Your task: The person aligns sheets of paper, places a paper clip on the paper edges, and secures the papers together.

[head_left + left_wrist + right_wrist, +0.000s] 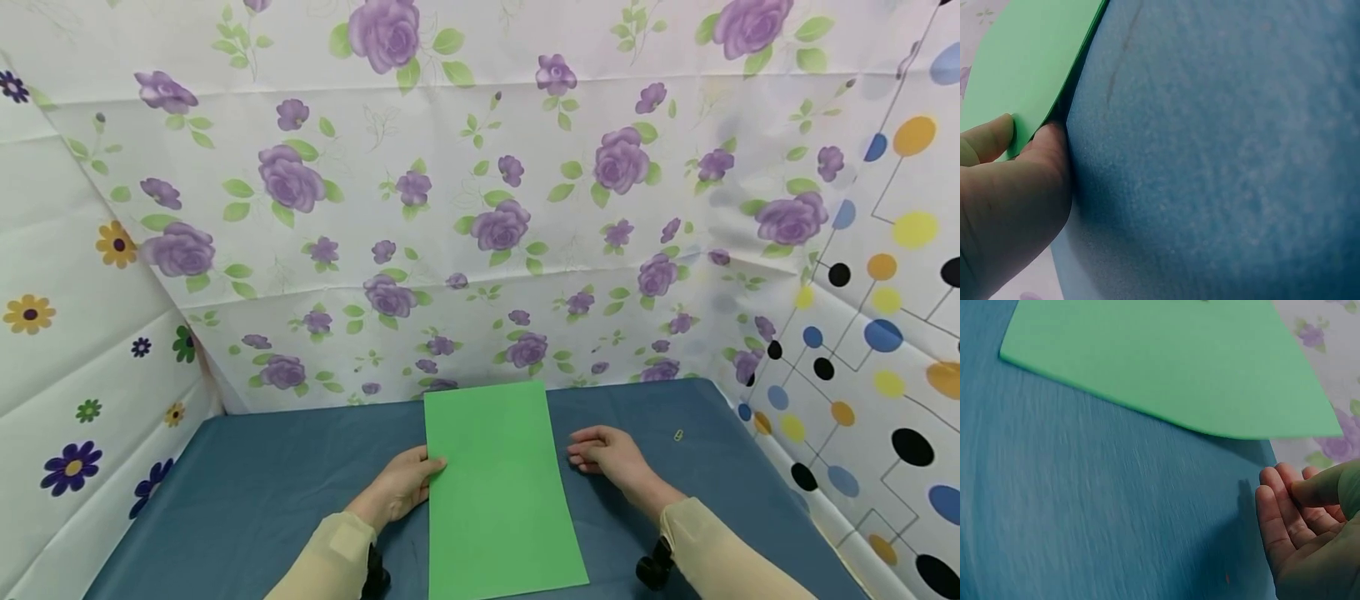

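A green sheet of paper (498,492) extends from the front of the table toward the back wall, its far end raised a little above the tabletop. My left hand (402,483) pinches its left edge, thumb on top and fingers beneath, as the left wrist view shows at the sheet's edge (1035,62). To the right of the sheet, my right hand (611,457) hovers apart from it. Its fingers are loosely bent, and the thumb lies against them in the right wrist view, where I see nothing held in the hand (1310,531).
A yellow paper clip (678,435) lies on the blue tablecloth (300,483), right of my right hand. Flowered sheeting (450,208) rises behind the table. Patterned sheets hang at the left and right sides.
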The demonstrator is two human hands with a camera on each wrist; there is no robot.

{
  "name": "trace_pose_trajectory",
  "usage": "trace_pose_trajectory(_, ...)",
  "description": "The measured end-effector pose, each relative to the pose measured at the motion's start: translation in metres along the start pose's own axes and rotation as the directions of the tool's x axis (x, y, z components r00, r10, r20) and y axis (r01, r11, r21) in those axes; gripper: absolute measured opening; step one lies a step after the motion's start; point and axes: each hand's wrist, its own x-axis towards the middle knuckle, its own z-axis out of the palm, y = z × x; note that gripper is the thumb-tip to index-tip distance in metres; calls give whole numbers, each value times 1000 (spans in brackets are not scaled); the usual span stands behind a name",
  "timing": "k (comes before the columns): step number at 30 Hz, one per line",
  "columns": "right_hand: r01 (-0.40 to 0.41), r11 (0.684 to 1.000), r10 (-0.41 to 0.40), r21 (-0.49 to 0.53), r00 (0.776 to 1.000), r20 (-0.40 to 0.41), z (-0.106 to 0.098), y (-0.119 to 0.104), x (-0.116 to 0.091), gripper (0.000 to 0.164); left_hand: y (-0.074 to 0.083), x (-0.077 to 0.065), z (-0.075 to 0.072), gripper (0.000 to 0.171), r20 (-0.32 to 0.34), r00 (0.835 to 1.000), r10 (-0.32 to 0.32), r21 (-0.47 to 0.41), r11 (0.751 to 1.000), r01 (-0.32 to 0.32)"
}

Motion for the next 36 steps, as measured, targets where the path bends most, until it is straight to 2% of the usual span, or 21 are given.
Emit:
trace_pose_trajectory(5,12,998,-15,-69,999,-49,-20,1,-1,27,0,0,0,45,0,1000,4,-4,1000,-4)
trace_pose_trajectory(7,37,988,-48,-148,997,-69,-30,2,-3,27,0,-1,-1,45,1,1000,4,-4,1000,-4)
trace_pose_trajectory(9,69,965,-93,-253,992,-87,-40,4,-5,28,0,-2,-1,44,2,1000,5,0,1000,-5)
trace_pose_trajectory(11,93,925,-140,-369,985,-102,-50,8,-6,28,0,-2,-1,44,0,1000,2,-3,1000,-2)
trace_pose_trajectory(16,124,787,-229,-604,968,-100,-74,19,-12,30,-1,-2,-1,43,3,1000,0,-6,1000,0)
trace_pose_trajectory(22,151,629,-314,-762,947,-71,-98,30,-18,39,-1,-2,-1,43,6,1000,8,4,1000,-8)
trace_pose_trajectory(26,131,553,-293,-823,955,-46,-114,42,-20,59,-1,-3,-1,43,9,1000,14,5,1000,-14)
trace_pose_trajectory(29,88,532,-221,-842,975,-37,-126,50,-19,81,-2,-3,0,44,12,1000,19,4,1000,-19)
trace_pose_trajectory(32,58,534,-151,-843,988,-28,-136,57,-20,99,-1,-3,0,44,11,1000,18,1,1000,-18)
trace_pose_trajectory(36,60,540,-110,-839,994,0,-145,64,-21,106,-2,-2,0,43,8,1000,15,-1,1000,-15)
